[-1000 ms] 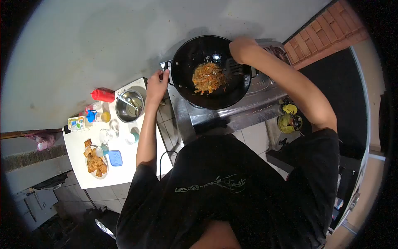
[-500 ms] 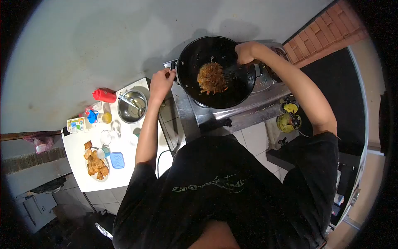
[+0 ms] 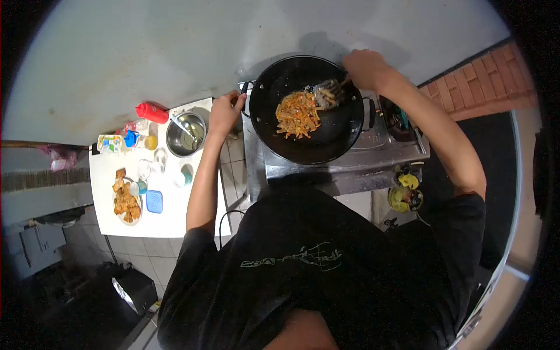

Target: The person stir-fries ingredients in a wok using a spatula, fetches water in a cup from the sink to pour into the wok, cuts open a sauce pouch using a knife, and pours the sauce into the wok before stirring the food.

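Observation:
A black wok [image 3: 326,137] with two side handles sits on the metal stove. Shredded orange and pale food [image 3: 298,115] lies in its left half. My left hand [image 3: 226,114] grips the wok's left handle [image 3: 245,88] with closed fingers. Over the wok's upper right rim, my right hand [image 3: 366,70] is closed around the handle of a slotted spatula [image 3: 328,94]. The spatula's blade touches the right edge of the food, with some shreds on it.
Left of the stove [image 3: 256,169], a white table [image 3: 169,219] holds a steel bowl [image 3: 174,137], a red bottle [image 3: 151,112], jars, a blue lid [image 3: 154,201] and a plate of fried food [image 3: 126,204]. A green gas cylinder [image 3: 399,199] stands below right. A wall rises behind.
My right hand has risen and moved right, and the spatula blade has come up at the food's upper right. The wok has shifted slightly right. My left hand stays at its handle.

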Demonstrator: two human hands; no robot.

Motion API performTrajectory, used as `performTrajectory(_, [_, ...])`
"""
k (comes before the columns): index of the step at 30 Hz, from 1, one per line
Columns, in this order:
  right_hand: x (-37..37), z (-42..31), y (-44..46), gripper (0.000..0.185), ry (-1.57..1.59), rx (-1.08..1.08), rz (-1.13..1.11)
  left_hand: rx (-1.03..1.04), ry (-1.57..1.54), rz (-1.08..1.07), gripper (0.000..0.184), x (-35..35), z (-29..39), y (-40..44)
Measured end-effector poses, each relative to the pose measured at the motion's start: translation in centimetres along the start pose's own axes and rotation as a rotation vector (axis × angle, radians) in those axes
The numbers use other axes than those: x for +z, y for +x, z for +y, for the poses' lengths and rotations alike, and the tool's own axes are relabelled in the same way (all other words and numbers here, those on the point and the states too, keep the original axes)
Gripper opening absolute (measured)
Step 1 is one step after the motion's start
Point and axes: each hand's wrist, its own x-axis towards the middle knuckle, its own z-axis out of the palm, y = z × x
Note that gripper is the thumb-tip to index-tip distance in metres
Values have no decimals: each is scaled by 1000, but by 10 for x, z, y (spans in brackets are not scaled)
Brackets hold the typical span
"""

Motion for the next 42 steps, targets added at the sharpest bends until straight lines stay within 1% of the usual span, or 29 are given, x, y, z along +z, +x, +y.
performTrajectory(1, [2,4,2,19,-29,0,113,-12,10,8,36,1,3,-1])
performTrajectory(4, [28,-4,29,18,-64,-48,99,-49,-10,7,34,-2,10,-6])
performTrajectory(5, [31,-8,33,17,-25,-145,99,-50,0,11,34,-2,11,-7])
performTrajectory(7, [35,-2,34,12,84,-257,57,-53,15,13,34,-2,13,-7])
performTrajectory(8, [28,5,30,12,89,-262,57,-64,-2,16,34,-4,17,-7])
performTrajectory(10, [21,21,21,13,64,-375,377,-82,-13,11,35,-6,19,-8])
performTrajectory(11, [27,29,26,15,58,-365,488,-81,-21,0,35,-6,18,-7])
performTrajectory(13, [34,31,43,10,-53,-319,453,-69,-24,-16,35,-8,20,-5])
performTrajectory(14, [42,27,49,10,-52,-313,457,-73,0,-22,36,-8,20,-4])
performTrajectory(16, [58,17,57,12,45,-377,291,-76,24,-32,36,-8,18,-3])
performTrajectory(17, [57,14,48,14,88,-451,262,-76,15,-45,36,-9,16,-2])
performTrajectory(20, [33,16,27,14,125,-477,232,-64,-7,-54,36,-11,15,0])
performTrajectory(22, [26,31,16,14,74,-466,499,-56,-17,-49,36,-12,12,-1])
performTrajectory(23, [30,35,18,14,74,-465,496,-59,-36,-52,36,-11,11,0])
performTrajectory(25, [37,45,29,13,62,-412,581,-55,-58,-60,37,-9,8,2])
performTrajectory(26, [40,44,32,16,48,-364,504,-64,-78,-71,37,-9,7,3])
performTrajectory(27, [44,41,34,16,47,-358,503,-74,-97,-82,37,-10,6,3])
performTrajectory(29, [50,31,36,20,188,-338,176,-77,-109,-105,37,-11,7,4])
performTrajectory(31, [58,16,26,23,368,-312,31,-80,-122,-120,37,-14,8,5])
performTrajectory(32, [56,10,13,23,458,-301,90,-77,-127,-126,38,-15,8,5])
performTrajectory(33, [53,4,-1,22,374,-340,161,-78,-132,-131,38,-17,7,4])
performTrajectory(35, [27,-12,-33,18,181,-293,210,-85,-146,-129,38,-19,7,3])
performTrajectory(36, [18,-17,-44,18,177,-296,208,-84,-153,-133,38,-20,6,3])
performTrajectory(38, [4,-25,-60,19,47,-202,213,-73,-167,-145,38,-17,-1,5])
performTrajectory(39, [2,-29,-69,19,47,-201,213,-64,-178,-161,38,-16,-3,5])
performTrajectory(42, [1,-50,-102,27,-9,-199,215,-30,-160,-139,40,-15,-5,5])
